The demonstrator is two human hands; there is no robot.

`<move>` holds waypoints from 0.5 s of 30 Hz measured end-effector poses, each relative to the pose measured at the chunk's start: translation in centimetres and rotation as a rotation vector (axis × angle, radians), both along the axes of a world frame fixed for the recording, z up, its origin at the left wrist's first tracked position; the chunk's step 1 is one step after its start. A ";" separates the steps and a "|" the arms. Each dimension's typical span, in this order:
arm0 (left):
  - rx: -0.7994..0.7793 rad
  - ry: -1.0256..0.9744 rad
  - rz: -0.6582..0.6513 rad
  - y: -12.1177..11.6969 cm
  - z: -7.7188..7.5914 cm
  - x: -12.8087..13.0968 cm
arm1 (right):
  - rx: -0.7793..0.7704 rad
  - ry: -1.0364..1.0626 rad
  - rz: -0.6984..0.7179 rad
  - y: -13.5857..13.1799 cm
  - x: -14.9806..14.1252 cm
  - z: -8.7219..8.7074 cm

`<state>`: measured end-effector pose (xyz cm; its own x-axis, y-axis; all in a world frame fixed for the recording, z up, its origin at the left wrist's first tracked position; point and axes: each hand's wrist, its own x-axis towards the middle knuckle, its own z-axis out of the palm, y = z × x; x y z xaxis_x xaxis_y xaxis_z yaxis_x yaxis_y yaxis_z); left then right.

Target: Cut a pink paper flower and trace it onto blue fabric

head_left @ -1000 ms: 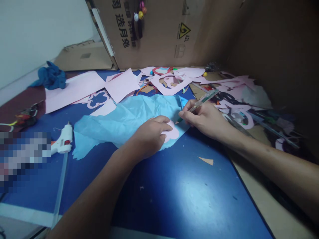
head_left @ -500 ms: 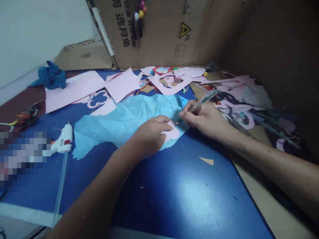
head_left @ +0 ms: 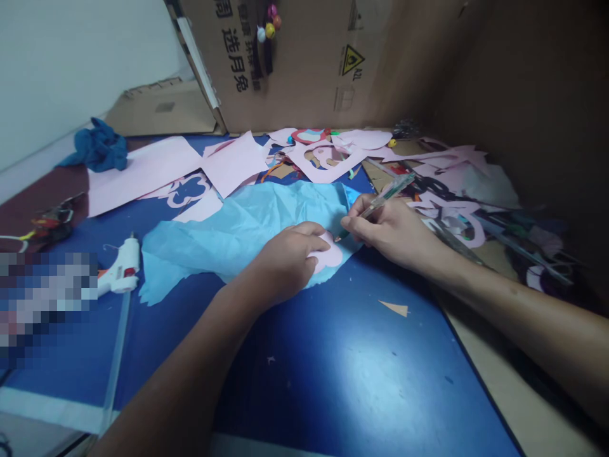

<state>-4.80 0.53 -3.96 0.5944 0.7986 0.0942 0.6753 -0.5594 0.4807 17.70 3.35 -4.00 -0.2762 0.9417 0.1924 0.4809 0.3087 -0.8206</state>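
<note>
My left hand [head_left: 290,257] lies flat and presses a pink paper cutout [head_left: 332,252] onto crumpled light blue tissue paper [head_left: 228,238]. The cutout's rounded edge shows beyond my fingertips. My right hand [head_left: 385,230] grips a clear green pen [head_left: 387,195] like a writing tool. Its tip rests at the cutout's left edge, on the tissue, and my fingers partly hide it.
A white hot glue gun [head_left: 121,270] lies left of the tissue on a blue cutting mat [head_left: 352,374]. Pink paper sheets [head_left: 233,162] and cut scraps [head_left: 451,222] spread across the back and right. Cardboard [head_left: 295,63] stands behind. A pixelated patch covers the left edge.
The pen tip has shifted slightly along the cutout's edge, and my right hand has moved a little with it. My left hand and the cutout stay in place.
</note>
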 end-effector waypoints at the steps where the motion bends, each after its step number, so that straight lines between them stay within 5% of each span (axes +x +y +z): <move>1: 0.003 -0.004 -0.004 0.0 0.0 0.0 | 0.000 0.000 0.000 0.0 0.0 0.0; 15: -0.015 -0.006 0.004 0.1 0.0 0.0 | -0.032 0.020 -0.015 -0.1 0.0 0.1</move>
